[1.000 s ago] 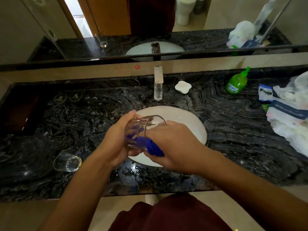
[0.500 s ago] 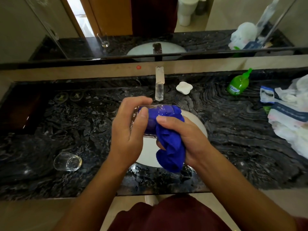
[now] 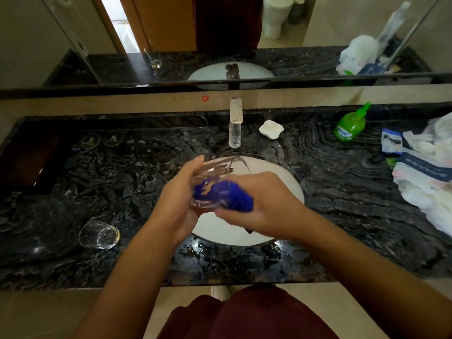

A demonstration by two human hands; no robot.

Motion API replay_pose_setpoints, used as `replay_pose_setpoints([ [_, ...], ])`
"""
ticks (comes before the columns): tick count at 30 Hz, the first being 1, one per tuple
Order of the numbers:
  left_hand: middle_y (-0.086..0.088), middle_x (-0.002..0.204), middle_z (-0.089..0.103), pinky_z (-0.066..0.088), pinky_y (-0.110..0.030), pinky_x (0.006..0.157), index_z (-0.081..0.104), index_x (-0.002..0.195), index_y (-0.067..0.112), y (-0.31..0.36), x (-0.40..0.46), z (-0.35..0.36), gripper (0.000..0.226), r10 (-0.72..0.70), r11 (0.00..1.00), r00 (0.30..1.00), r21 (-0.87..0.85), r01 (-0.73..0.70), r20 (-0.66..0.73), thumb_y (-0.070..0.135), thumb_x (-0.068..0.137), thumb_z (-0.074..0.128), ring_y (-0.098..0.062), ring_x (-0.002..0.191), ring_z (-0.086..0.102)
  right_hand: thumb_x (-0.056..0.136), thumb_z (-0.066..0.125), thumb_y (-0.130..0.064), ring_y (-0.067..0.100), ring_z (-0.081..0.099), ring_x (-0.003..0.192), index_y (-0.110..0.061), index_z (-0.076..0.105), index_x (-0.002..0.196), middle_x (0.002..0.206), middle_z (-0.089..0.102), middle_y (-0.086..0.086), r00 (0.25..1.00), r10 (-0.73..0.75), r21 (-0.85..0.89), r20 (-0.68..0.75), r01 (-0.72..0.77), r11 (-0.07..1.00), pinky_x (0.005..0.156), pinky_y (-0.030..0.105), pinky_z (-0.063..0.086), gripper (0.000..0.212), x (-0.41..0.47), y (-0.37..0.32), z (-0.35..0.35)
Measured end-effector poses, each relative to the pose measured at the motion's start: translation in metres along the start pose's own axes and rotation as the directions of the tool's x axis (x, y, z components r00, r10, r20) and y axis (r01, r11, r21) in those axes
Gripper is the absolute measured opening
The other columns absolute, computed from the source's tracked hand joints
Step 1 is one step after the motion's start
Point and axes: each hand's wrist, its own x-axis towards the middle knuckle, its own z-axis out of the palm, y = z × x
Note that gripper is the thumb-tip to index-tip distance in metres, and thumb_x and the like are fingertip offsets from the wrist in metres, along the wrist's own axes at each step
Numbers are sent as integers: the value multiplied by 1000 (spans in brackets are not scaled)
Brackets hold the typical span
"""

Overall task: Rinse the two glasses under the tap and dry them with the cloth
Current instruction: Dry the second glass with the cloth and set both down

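Left hand (image 3: 179, 204) gripping glass (image 3: 215, 182) over sink (image 3: 288, 182), right hand (image 3: 264, 204) clutching cloth (image 3: 234, 198) inside it, second glass (image 3: 99, 234) well apart near counter (image 3: 342, 216) front edge

Dim, soft indoor light; wide-angle bend at the edges.
Brightest at doorway strip in mirror (image 3: 115, 23); glints on wet counter (image 3: 220, 263) by basin (image 3: 281, 172). Motion blur on right hand (image 3: 264, 204) and held glass (image 3: 215, 172). Far left counter sunk in shadow.

The dark marble tabletop (image 3: 342, 192) is wet at its front edge. A glass (image 3: 99, 234) lies front left; a soap dish (image 3: 271, 128), green bottle (image 3: 349, 126) and plastic bags (image 3: 425, 172) sit toward the back right.
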Motion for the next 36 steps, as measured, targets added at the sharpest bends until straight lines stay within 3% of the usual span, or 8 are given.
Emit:
replay_pose_setpoints([
  [4, 8, 121, 72, 60, -31, 90, 63, 128, 35, -8, -6, -3, 44, 381, 836, 919, 386, -391, 106, 59, 92, 55, -10, 106, 71, 84, 79, -16, 10, 67, 56, -22, 76, 82, 67, 72, -1, 903, 430, 820, 18, -260, 511, 54, 22, 54, 7, 4, -5, -1],
  [9, 6, 117, 63, 57, -43, 84, 55, 125, 30, -18, 3, -9, 34, 598, 508, 767, 631, -586, 231, 49, 97, 53, -15, 97, 66, 81, 76, -36, 21, 61, 67, -11, 76, 103, 88, 68, 10, 732, 559, 920, 388, -341, -192, 36, 25, 46, 34, 16, -15, 9],
  [15, 7, 72, 65, 41, -27, 44, 67, 99, 24, -23, 9, 1, 34, 394, 853, 919, 378, -360, -13, 54, 93, 52, -11, 56, 56, 87, 78, -18, 15, 76, 76, -17, 80, 94, 87, 80, 5, 861, 506, 877, 52, -282, 388, 67, 25, 60, 8, 0, -21, 18],
  [19, -1, 73, 74, 39, -19, 43, 78, 92, 20, -14, 7, -2, 37, -36, 999, 998, -29, 38, 55, 55, 87, 69, -13, 48, 61, 87, 76, -36, 19, 72, 75, -19, 74, 106, 85, 77, -3, 996, 70, 60, -59, -66, 996, 69, 37, 57, 25, -15, -14, 13],
  [23, -7, 64, 65, 35, -20, 34, 76, 92, 11, -15, 5, -8, 50, -222, 974, 960, 87, 209, 168, 59, 83, 65, -16, 39, 53, 87, 80, -26, 25, 67, 77, -20, 68, 106, 89, 72, -1, 979, -100, -329, 179, 156, 931, 62, 40, 54, 24, -16, -8, 0],
  [28, -15, 110, 79, 61, -37, 78, 74, 118, 11, -17, 3, -5, 62, -130, 984, 972, 148, 101, 197, 64, 94, 53, -30, 97, 76, 88, 80, -30, 17, 71, 71, -18, 75, 100, 81, 76, 0, 986, 116, 159, 116, -134, 978, 67, 35, 56, 18, -9, 3, -19],
  [31, 2, 123, 74, 58, -29, 87, 63, 134, 22, -17, -2, -4, 60, 185, 939, 967, 258, -227, 176, 61, 88, 62, -14, 111, 71, 84, 78, -24, 8, 68, 64, -21, 75, 84, 70, 74, -1, 921, 389, 650, 9, -301, 698, 61, 18, 53, 5, -4, -4, -17],
  [36, -6, 122, 63, 54, -37, 93, 58, 129, 12, -18, 2, -8, 38, 719, 315, 584, 573, -757, 376, 34, 98, 60, -19, 112, 65, 86, 75, -24, 7, 69, 55, -21, 80, 69, 68, 74, -2, 809, 563, 972, 168, -232, 43, 49, 17, 52, 18, 11, -24, 0],
])
